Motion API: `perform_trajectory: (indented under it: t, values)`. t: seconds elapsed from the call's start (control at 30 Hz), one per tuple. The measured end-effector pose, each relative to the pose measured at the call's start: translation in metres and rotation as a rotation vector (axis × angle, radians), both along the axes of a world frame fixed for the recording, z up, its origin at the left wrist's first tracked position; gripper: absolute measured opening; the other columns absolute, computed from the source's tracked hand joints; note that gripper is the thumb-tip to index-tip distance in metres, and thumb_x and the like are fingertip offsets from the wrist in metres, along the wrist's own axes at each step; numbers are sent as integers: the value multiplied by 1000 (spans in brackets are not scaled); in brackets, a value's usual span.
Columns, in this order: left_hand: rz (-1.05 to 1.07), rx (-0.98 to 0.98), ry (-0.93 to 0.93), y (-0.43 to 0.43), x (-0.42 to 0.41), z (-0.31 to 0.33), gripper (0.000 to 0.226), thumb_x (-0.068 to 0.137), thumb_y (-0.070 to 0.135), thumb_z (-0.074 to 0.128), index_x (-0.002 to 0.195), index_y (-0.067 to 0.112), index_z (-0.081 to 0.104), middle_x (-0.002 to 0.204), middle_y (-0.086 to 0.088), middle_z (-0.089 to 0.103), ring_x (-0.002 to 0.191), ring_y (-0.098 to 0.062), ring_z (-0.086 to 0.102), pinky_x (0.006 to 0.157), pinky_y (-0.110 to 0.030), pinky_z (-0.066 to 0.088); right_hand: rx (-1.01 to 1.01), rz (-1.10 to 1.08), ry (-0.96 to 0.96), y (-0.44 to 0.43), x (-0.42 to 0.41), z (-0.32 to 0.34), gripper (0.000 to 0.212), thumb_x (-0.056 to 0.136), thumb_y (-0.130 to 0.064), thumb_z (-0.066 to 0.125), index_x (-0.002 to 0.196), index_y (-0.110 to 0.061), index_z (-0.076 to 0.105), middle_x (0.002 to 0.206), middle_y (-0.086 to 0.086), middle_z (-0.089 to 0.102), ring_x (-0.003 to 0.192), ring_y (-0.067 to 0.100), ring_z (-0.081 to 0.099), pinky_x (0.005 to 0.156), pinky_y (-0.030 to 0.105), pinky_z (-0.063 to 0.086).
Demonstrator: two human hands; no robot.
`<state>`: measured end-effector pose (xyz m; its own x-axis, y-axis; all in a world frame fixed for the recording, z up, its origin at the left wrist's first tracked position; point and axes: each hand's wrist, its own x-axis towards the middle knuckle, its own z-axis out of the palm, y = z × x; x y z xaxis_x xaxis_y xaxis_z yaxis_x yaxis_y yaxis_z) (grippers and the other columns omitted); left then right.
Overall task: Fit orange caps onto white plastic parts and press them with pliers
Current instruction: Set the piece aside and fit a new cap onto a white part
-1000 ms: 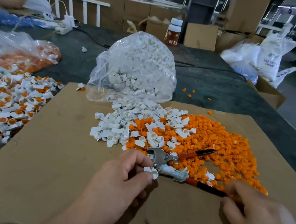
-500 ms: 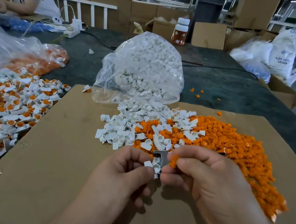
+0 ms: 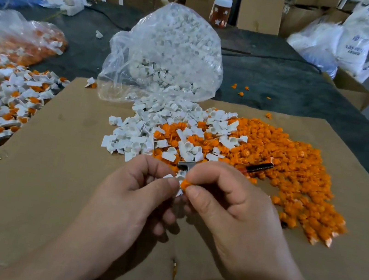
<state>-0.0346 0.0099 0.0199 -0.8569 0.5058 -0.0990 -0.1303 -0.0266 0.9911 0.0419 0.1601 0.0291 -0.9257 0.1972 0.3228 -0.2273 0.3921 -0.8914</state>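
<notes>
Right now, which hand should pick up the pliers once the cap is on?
Right, probably. The pliers lie just beyond the right hand, handle pointing rightward; it pinches only the orange cap; the left hand holds the white part.

The right hand [image 3: 235, 210], a second ago down by a handle of the metal pliers [image 3: 257, 168], now meets the left hand [image 3: 138, 193] and pinches a small orange plastic cap [image 3: 185, 184] against the small white plastic part [image 3: 178, 177] held there, hiding most of the pliers.

Caps [image 3: 296, 162] right of parts [image 3: 131, 135], on cardboard [image 3: 39, 177].
</notes>
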Motion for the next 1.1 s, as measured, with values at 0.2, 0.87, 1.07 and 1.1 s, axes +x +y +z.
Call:
perform_trajectory:
  t: [0.2,0.87,1.07,1.1]
  values:
    - [15,10,24,0,0,-1,6,86,22,72,82,25,68,61,-12,67,47,-19,56,47,-33,50,-193,10,-71,1,-2,-3,13,85,-26,65,96,-30,70,89,-1,66,78,21,66,68,43,59]
    - [60,-257,311,-1,9,6,18,79,29,70,86,44,63,69,6,65,56,-9,57,52,-19,45,603,-83,48,1,0,7,16,92,-36,44,87,-28,56,89,-12,61,83,9,61,64,31,51]
    - [-5,-168,132,-1,7,11,25,87,9,67,76,31,66,57,-4,64,47,-15,58,45,-20,45,604,-83,35,1,2,9,16,92,-43,43,90,-33,55,83,-15,57,77,7,57,59,28,48]
    - [-27,-144,86,-1,7,13,27,88,6,66,74,29,67,57,-8,64,46,-17,58,45,-21,46,613,-79,36,1,2,11,13,93,-41,46,91,-33,56,83,-15,57,76,7,56,59,28,48]
